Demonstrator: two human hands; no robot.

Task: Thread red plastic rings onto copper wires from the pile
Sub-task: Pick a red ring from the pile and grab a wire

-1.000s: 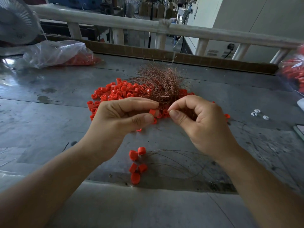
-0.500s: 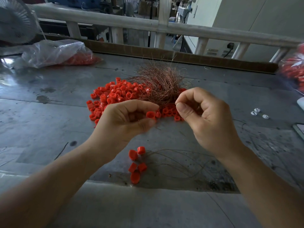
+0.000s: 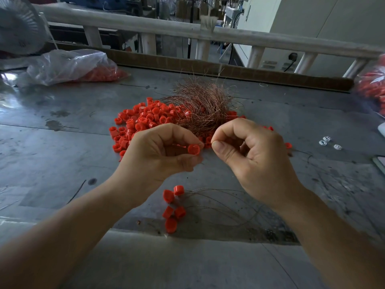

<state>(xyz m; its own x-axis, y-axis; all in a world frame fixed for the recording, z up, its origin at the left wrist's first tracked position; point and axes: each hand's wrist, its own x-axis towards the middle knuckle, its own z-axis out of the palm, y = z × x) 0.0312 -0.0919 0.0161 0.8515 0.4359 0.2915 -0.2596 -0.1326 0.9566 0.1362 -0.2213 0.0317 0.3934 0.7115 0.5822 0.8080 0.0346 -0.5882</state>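
Looking down at a person's two bare hands over a grey bench (image 3: 62, 147). The left hand (image 3: 164, 153) pinches one red ring (image 3: 193, 149) between thumb and forefinger, its open end turned toward the right hand (image 3: 256, 157). The right hand's fingers (image 3: 226, 152) are curled, with thumb and forefinger pressed together just beside the ring. They appear to grip the end of a wire, but it is too fine to make out there. The ring and the right fingertips are close, not touching.

Just behind the hands lies the pile (image 3: 143, 119) of many loose red rings. A tangled bundle (image 3: 205, 107) of copper wires rests on its right part. In front of the hands, near the bench edge, five done rings (image 3: 174, 205) lie clustered, with trailing wires (image 3: 220, 207) curving off to the right. Whether each sits on its own wire cannot be told.

The job looks barely begun: a handful finished, one ring about to be threaded, and nearly the whole pile left. A clear bag (image 3: 68, 65) holding more rings sits far left.
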